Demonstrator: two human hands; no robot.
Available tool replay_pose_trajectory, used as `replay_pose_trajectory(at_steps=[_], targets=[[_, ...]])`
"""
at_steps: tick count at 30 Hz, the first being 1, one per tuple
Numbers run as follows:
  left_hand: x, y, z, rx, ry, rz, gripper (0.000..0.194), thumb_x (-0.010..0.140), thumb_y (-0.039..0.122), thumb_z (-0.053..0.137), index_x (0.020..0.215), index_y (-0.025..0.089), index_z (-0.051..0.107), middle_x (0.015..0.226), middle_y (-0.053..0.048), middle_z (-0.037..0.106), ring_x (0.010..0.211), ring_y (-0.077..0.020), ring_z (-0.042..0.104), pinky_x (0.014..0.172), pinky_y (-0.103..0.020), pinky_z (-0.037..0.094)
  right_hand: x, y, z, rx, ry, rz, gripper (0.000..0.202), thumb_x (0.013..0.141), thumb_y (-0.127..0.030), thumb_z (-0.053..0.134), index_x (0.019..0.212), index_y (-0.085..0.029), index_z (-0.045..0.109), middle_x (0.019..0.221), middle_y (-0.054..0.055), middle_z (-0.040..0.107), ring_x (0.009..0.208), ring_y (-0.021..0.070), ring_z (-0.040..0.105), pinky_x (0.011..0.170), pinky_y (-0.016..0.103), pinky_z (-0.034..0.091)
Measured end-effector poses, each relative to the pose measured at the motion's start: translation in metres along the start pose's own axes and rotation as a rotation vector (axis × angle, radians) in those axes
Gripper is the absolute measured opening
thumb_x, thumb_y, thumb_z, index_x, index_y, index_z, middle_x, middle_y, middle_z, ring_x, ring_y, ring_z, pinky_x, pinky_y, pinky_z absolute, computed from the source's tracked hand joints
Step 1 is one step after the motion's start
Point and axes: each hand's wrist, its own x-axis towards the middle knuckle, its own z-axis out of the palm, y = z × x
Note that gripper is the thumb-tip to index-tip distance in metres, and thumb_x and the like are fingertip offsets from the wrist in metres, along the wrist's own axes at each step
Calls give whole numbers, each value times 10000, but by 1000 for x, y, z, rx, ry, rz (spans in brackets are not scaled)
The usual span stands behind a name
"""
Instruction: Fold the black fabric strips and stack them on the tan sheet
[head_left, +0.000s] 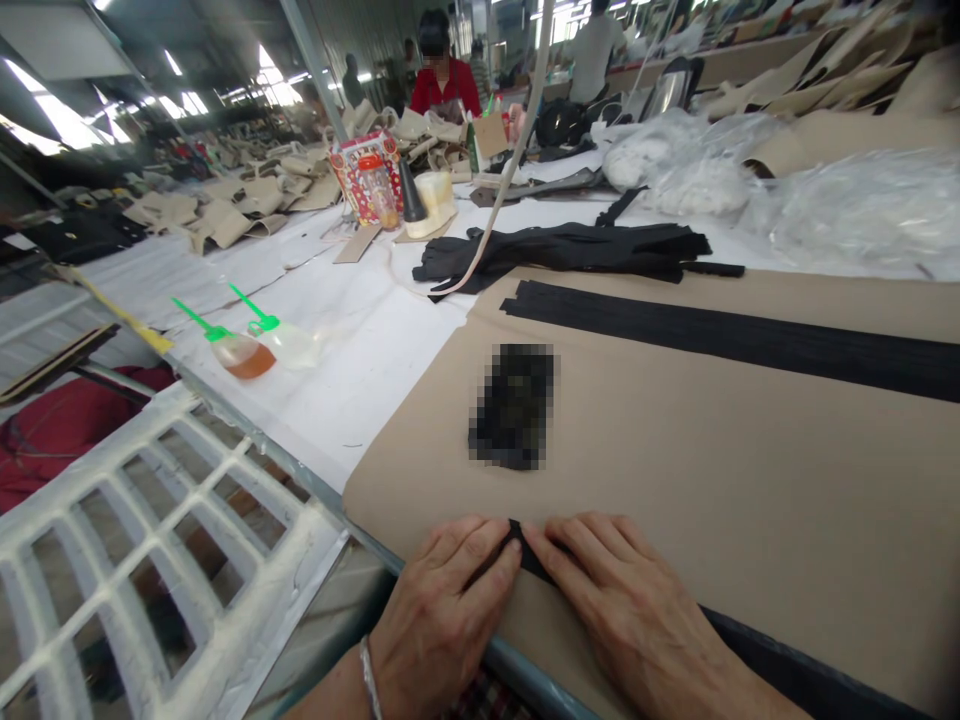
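Note:
A large beige sheet [720,470] of leather-like material lies over the table's front edge. Along its near edge runs a black strip [535,563], partly covered by my hands. My left hand [442,605] is closed on the end of this strip, thumb and index finger pinching it. Just beside it, my right hand [622,595] has its fingers bent together and pressed on the strip; its thumb is hidden. A dark rectangular item [514,405], blurred out, rests on the sheet ahead of my hands. Farther back, more black strips [735,335] lie across the sheet.
Two green-tipped squeeze bottles [244,355] lie on the white tabletop [352,350]. A white slotted rack [150,560] stands at the left. Behind are a black strip bundle [570,250], a hanging hose [517,150], clear plastic bags [847,200] and a person in red [446,90].

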Motion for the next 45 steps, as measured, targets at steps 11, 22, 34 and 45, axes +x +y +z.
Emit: replay_pose_trajectory(at_steps=[11, 22, 34, 45], targets=[[-1, -6, -4, -8, -4, -15, 329, 951, 131, 438, 1243, 145, 587, 1223, -129, 574, 1167, -217, 520, 981, -364, 495, 7, -3, 0, -34, -28, 28, 522, 842, -48, 469, 1347, -179, 484, 1068, 54, 590, 906, 229, 471, 812, 421, 328], [7, -11, -13, 11, -91, 110, 321, 973, 138, 370, 1210, 145, 586, 1288, -66, 617, 1195, -192, 507, 980, -355, 468, 6, 0, -6, -125, 4, 29, 449, 806, 21, 380, 1221, -99, 505, 1020, 94, 575, 853, 237, 512, 777, 422, 413], [19, -8, -13, -117, -162, 34, 411, 899, 61, 402, 1292, 137, 497, 1206, -92, 628, 1142, -196, 524, 1005, -371, 461, -9, 13, -22, 27, -122, 1, 351, 868, 23, 412, 1139, -145, 557, 957, 65, 546, 848, 215, 509, 816, 403, 431], [25, -5, -8, -33, -195, 65, 376, 938, 123, 422, 1294, 172, 532, 1128, -84, 641, 1057, -213, 541, 909, -380, 480, -14, 16, -29, -83, -83, -110, 311, 914, -31, 387, 1164, -89, 563, 913, 79, 545, 793, 209, 481, 752, 374, 374]])
